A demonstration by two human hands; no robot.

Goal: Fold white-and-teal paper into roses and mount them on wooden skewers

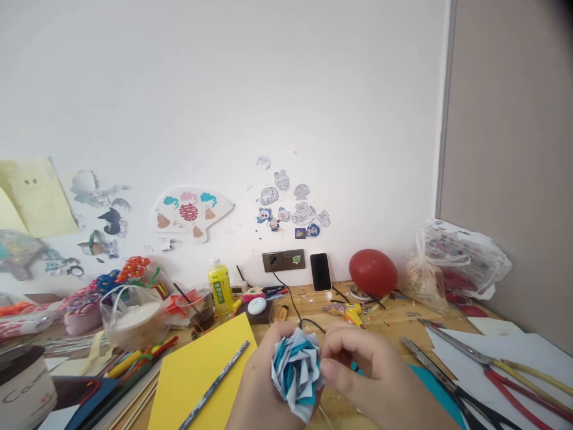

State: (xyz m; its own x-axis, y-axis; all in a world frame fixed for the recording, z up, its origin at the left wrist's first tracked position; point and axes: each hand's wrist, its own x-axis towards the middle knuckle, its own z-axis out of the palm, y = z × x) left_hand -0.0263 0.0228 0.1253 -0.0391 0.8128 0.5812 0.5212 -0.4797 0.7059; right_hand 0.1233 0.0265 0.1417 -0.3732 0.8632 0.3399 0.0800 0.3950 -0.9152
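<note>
Gripped a blue-and-white paper flower (298, 370) low in the centre of the frame, left hand (256, 397) wrapped around its base, right hand (376, 382) pinching its outer folds, just above the worktop (394, 322) right of a yellow sheet (197, 370); judged mid-shaping, needing a light touch next.

bright, soft, even light fills the scene. things on the desk (394, 322) cast only faint shadows. the white wall (224, 89) is nearly washed out. the red balloon (373, 272) carries a dull sheen. the wide lens bends the wall corner at right and stretches the left edge, and the top right corner darkens. the left hand (257, 388), right hand (380, 382) and paper flower (298, 370), close to the lens, look slightly soft.
</note>
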